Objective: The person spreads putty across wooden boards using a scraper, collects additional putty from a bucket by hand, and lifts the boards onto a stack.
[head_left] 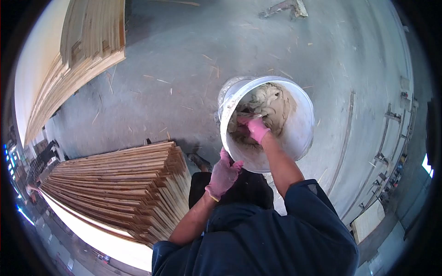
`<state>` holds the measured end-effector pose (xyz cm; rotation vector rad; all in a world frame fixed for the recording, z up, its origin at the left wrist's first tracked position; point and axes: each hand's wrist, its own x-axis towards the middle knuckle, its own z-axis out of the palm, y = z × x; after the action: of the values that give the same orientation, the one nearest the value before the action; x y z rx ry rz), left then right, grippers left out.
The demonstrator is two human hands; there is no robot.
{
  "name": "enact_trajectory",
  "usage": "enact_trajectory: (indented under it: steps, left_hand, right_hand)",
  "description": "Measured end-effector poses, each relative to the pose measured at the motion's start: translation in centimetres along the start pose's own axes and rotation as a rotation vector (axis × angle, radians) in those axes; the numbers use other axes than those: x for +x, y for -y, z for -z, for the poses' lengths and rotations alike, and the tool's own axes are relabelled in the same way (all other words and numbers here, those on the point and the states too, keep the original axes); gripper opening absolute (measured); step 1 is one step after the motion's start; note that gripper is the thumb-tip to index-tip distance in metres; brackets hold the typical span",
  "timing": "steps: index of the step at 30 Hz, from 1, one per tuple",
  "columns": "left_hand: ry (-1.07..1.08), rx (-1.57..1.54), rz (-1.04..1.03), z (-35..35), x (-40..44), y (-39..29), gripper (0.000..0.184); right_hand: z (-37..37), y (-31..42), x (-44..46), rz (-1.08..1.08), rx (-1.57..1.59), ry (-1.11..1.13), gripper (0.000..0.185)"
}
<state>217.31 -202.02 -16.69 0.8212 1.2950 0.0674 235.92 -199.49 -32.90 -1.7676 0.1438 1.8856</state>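
My right hand [255,128], in a pink glove, reaches deep into a white bucket [299,138]. Its fingers are closed on a flat scraper [251,116], mostly hidden by the hand and the paste. Thick beige-grey paste [276,108] lies in folds at the bottom and up the wall of the bucket. The bucket leans with its mouth toward me. At its near left side, my left hand [223,175], also gloved in pink, grips the rim; some of its fingers are hidden behind the wall.
A stack of thin wooden sheets [124,184] stands close to my left, and another stack [92,37] lies farther off at upper left. Wood splinters are scattered over the grey floor [175,60]. A dirty angled piece [285,8] lies beyond the bucket. Metal rails [386,152] run along the right.
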Motion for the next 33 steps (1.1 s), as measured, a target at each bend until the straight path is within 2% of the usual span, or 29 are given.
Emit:
enact_trajectory:
  steps: [2, 4, 5, 7, 8, 11, 13, 15, 17, 19, 20, 21, 23, 24, 25, 26, 27, 28, 29, 31, 32, 33]
  left_hand:
    - [0.03, -0.011, 0.011, 0.2, 0.2, 0.7, 0.059]
    - [0.026, 0.001, 0.044, 0.3, -0.4, 0.4, 0.058]
    - [0.009, 0.023, 0.067, 0.4, -1.1, -0.6, 0.056]
    - [-0.066, 0.034, 0.04, 0.7, -1.9, -1.0, 0.055]
    - [-0.126, 0.018, 0.002, 0.8, -2.7, -0.1, 0.057]
    - [-0.291, -0.211, -0.154, 1.2, -5.1, 2.2, 0.054]
    - [-0.389, -0.38, -0.308, 2.2, -7.7, 2.9, 0.053]
    - [-0.505, -0.347, -0.437, 3.7, -12.4, 1.1, 0.045]
    - [-0.708, -0.348, -0.649, 4.5, -16.5, 1.8, 0.041]
    - [-0.628, -0.654, -0.889, 4.7, -21.5, 1.8, 0.044]
    - [-0.589, -0.786, -1.027, 5.1, -25.2, 3.0, 0.046]
    - [-0.825, -0.46, -1.123, 5.2, -30.9, 4.2, 0.047]
    - [-1.097, -0.319, -1.163, 2.0, -40.3, 7.2, 0.048]
    - [-1.242, -0.251, -1.162, 0.3, -45.0, 8.7, 0.049]
    - [-1.09, -0.625, -1.059, -3.5, -49.8, 10.3, 0.049]
    - [-1.502, -0.16, -1.021, -5.4, -54.3, 14.4, 0.052]
    - [-1.826, 0.373, -0.84, -7.5, -57.6, 18.2, 0.055]
    - [-1.858, 0.451, -0.628, -10.0, -60.3, 21.4, 0.069]
    - [-1.971, 0.466, -0.499, -12.2, -63.5, 24.2, 0.071]
    - [-2.144, 0.48, -0.285, -16.3, -68.6, 28.5, 0.076]
    - [-2.356, 0.395, -0.224, -18.1, -69.9, 31.2, 0.078]
    - [-2.454, 0.005, -0.459, -17.7, -71.7, 36.3, 0.075]
  right_hand:
    - [1.6, -1.4, 1.8, 0.003, 0.265, 0.171, 0.024]
    - [3.1, -2.0, 1.2, 0.401, -0.006, 0.263, 0.019]
    - [3.9, -1.2, 0.2, 0.529, -0.385, 0.291, 0.023]
    - [3.8, 2.3, -4.1, 0.886, -1.161, 0.203, 0.031]
    - [5.9, 1.4, -3.2, 0.821, -0.738, 0.327, 0.03]
    - [4.2, 5.8, -10.0, 1.011, -1.617, 0.041, 0.027]
    - [4.1, 6.7, -11.4, 1.13, -1.381, 0.223, 0.026]
    - [0.3, 6.9, -15.4, 1.051, -1.064, 0.42, 0.026]
    - [-6.2, 6.7, -22.0, 0.814, -0.714, 0.742, 0.027]
    - [-12.3, 5.0, -30.3, 0.333, -0.366, 1.096, 0.028]
    - [-14.6, 2.4, -32.7, 0.211, -0.362, 1.005, 0.032]
    - [-17.0, -0.4, -35.8, 0.527, -0.707, 1.196, 0.034]
    - [-21.4, -6.0, -42.2, 1.259, -1.29, 1.591, 0.039]
    - [-21.1, -8.8, -44.0, 1.437, -1.534, 1.502, 0.04]
    - [-20.7, -11.4, -45.8, 1.622, -1.772, 1.407, 0.041]
    - [-21.7, -17.4, -50.4, 1.406, -1.574, 1.632, 0.043]
    - [-22.0, -22.8, -53.3, 1.26, -1.487, 1.776, 0.043]
    - [-22.5, -28.1, -56.1, 1.1, -1.403, 1.908, 0.044]
    - [-22.4, -32.1, -58.0, 1.062, -1.433, 1.982, 0.044]
    - [-23.0, -39.4, -61.5, 1.231, -1.51, 2.142, 0.044]
    - [-23.8, -43.0, -63.2, 1.447, -1.529, 2.234, 0.045]
    - [-25.0, -48.7, -65.8, 1.667, -1.543, 2.29, 0.049]
